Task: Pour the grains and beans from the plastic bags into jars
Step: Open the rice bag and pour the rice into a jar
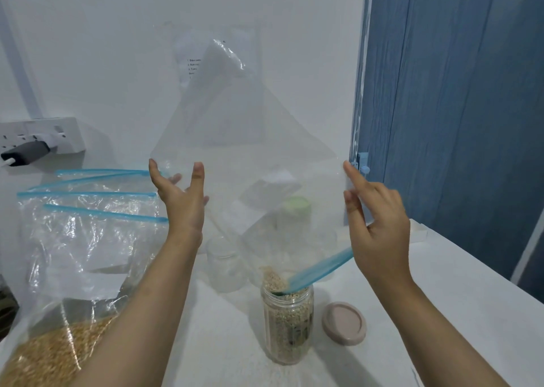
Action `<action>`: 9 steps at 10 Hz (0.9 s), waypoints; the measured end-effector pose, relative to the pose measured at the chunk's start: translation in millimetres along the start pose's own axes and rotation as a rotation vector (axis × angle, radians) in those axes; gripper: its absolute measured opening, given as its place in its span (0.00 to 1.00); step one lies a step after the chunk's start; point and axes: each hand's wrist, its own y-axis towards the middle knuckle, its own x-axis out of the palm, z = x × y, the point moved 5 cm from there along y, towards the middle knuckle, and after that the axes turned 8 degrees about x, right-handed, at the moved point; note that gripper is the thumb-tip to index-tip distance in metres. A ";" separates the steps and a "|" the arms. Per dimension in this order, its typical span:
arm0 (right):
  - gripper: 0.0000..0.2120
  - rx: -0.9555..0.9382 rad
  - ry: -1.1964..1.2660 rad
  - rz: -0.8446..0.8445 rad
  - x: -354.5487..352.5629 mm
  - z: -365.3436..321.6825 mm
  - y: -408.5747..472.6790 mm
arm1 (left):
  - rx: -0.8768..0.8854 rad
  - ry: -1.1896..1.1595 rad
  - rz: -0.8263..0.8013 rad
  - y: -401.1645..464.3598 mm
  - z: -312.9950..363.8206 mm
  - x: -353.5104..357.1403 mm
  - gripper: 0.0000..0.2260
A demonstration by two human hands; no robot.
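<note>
White tabletop (pixel 382 313), bag (pixel 235 151) upended over jar (pixel 288 322).
Both hands, left (pixel 184 201) and right (pixel 379 224), pinched the limp, slippery film at nine and three o'clock, spare fingers spread.

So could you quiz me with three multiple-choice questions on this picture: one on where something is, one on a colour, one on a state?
1. Where is the loose round lid?
A. On the table, right of the grain jar
B. Screwed on the jar
C. In the left hand

2. What colour is the zip strip of the bag being emptied?
A. Red
B. Blue
C. Yellow

3. How full is the grain jar?
A. Empty
B. Half full
C. Full to the mouth

Answers:
1 A, the lid lies flat on the white table beside the jar.
2 B, the blue strip dips into the jar's mouth.
3 C, grains heap above the rim.
</note>
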 end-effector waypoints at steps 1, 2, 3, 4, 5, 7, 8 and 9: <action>0.19 -0.009 0.007 0.002 0.2 -0.2 -2.3 | -0.002 0.004 0.004 0.3 -1.3 1.1 0.38; 0.20 0.007 0.023 0.004 0.3 2.0 -1.0 | 0.005 0.021 0.007 0.0 -1.2 2.1 0.38; 0.19 0.003 0.015 -0.004 0.6 2.7 -1.7 | 0.010 0.027 0.008 0.3 -2.0 2.2 0.38; 0.19 0.014 0.019 -0.005 -0.8 4.0 -0.6 | 0.011 0.030 0.008 1.3 -3.3 1.9 0.37; 0.19 0.018 0.036 -0.003 -2.7 6.0 1.0 | 0.021 0.025 0.009 1.4 -1.5 3.1 0.37; 0.19 0.046 0.050 -0.004 -4.4 11.2 -2.3 | 0.048 0.000 -0.007 1.5 5.7 7.6 0.37; 0.19 0.058 0.053 -0.015 -6.0 16.2 -5.3 | 0.075 0.001 -0.031 0.7 12.4 13.3 0.37; 0.19 0.077 0.068 -0.012 -10.5 20.3 -6.0 | 0.100 0.004 -0.051 -0.2 18.8 19.2 0.37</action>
